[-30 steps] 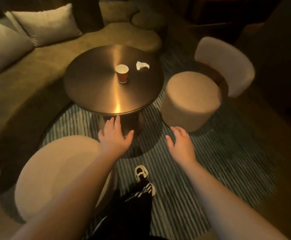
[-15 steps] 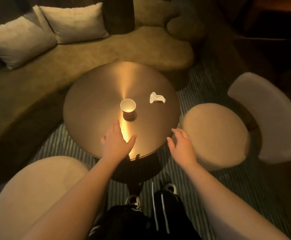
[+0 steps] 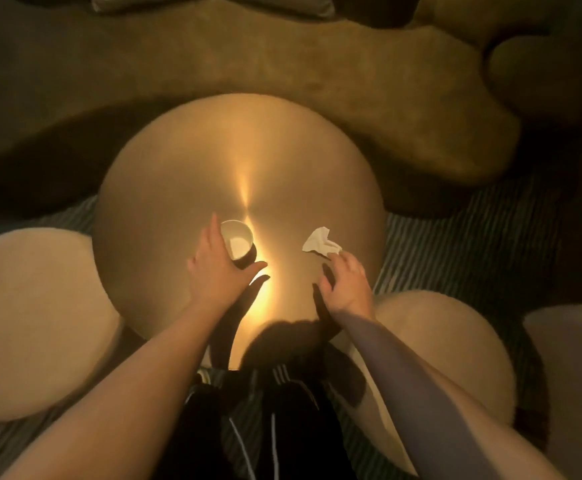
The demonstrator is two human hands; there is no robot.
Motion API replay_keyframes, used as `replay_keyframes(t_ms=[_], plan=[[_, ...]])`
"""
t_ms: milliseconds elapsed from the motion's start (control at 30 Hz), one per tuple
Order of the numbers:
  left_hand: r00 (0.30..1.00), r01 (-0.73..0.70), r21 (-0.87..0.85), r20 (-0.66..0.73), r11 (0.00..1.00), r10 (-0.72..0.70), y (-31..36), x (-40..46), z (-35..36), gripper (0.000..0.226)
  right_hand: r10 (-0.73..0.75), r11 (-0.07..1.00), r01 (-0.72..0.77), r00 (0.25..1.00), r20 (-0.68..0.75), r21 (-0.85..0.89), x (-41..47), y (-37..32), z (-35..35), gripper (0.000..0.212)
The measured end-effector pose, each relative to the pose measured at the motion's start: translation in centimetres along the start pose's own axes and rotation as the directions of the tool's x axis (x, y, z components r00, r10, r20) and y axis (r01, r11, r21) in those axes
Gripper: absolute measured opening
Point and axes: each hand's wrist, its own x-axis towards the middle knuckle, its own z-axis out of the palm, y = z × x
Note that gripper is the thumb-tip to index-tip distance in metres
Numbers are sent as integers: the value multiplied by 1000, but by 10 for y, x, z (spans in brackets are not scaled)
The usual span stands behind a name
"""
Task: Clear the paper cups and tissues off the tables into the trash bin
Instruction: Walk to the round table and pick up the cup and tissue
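The task looks barely begun: both pieces of litter are on the round tabletop [image 3: 185, 174] and no trash bin is in view. The paper cup [image 3: 238, 241] stands upright near the middle of the tabletop. The left hand [image 3: 218, 268] reaches around its near side, fingers up along the left of the cup and thumb spread toward the right; it seems to be touching the cup, but in this dim light I cannot tell whether it is gripping yet. The crumpled tissue [image 3: 319, 241] lies to the right of the cup, well apart from it. The right hand [image 3: 346, 285] has its fingertips at the tissue's near edge, fingers relaxed, not closed on it. Still to do: lift both, find the bin, drop them in.
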Motion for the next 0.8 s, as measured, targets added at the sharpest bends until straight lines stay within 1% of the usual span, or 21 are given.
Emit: replay_keyframes(t_ms=[67, 133, 200, 267, 400, 500, 567, 633, 700, 800], plan=[[999, 46, 13, -8, 999, -46, 7, 13, 11, 113, -14, 1000, 14, 999, 30, -22, 24, 6, -2, 49], [996, 89, 14, -16, 996, -89, 11, 23, 21, 101, -30, 999, 33, 997, 72, -37, 46, 12, -2, 52], [993, 117, -16, -32, 993, -117, 12, 28, 28, 88, -59, 997, 64, 994, 90, -53, 62, 17, 0, 54], [992, 120, -64, -38, 991, -123, 12, 29, 33, 82, -98, 992, 104, 992, 83, -66, 74, 20, 3, 58], [992, 113, -119, -42, 986, -119, 7, 16, 32, 87, -133, 982, 147, 985, 114, -121, 92, 20, 14, 61], [976, 205, -182, -34, 962, -215, -3, 0, 26, 92, -158, 981, 172, 978, 135, -94, 99, 17, 25, 49], [967, 237, -213, -39, 948, -251, -10, -10, 20, 88, -170, 981, 184, 970, 175, -64, 103, 9, 31, 40], [958, 262, -224, -61, 939, -282, -18, -20, 12, 87, -185, 979, 199, 958, 219, -42, 102, -5, 35, 35], [942, 299, -234, -82, 925, -326, -26, -31, 2, 87, -230, 969, 244, 944, 238, -30, 95, -24, 38, 33], [923, 321, -269, -125, 908, -364, -41, -48, -18, 88, -347, 936, 351, 903, 254, 29, 76, -60, 40, 30]])
